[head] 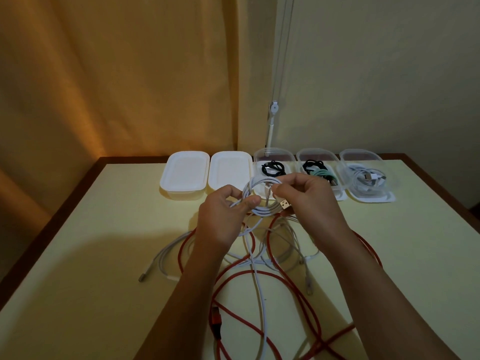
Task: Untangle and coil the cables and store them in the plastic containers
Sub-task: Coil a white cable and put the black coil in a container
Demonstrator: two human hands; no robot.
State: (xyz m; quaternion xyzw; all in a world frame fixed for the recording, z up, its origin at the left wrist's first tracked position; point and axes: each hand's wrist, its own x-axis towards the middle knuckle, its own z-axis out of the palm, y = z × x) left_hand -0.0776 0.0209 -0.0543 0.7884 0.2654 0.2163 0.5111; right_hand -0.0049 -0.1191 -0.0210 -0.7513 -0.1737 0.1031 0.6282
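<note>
My left hand (224,216) grips a partly wound coil of white cable (255,189) held above the table. My right hand (309,194) pinches the far side of that coil, and a gold USB plug (285,204) sticks out under its fingers. The loose tail of the white cable (259,287) runs down toward me into a tangle with a long red cable (306,302) and other white cables (168,252). Three open clear containers stand at the back: one with a black cable (272,168), one with black and teal cables (318,171), one with white cables (366,178).
Two white-lidded containers (185,175) (230,170) stand at the back, left of the open ones. The pale table (78,255) has a dark wooden rim. An orange curtain hangs behind on the left, and a blind cord weight (273,108) hangs by the wall.
</note>
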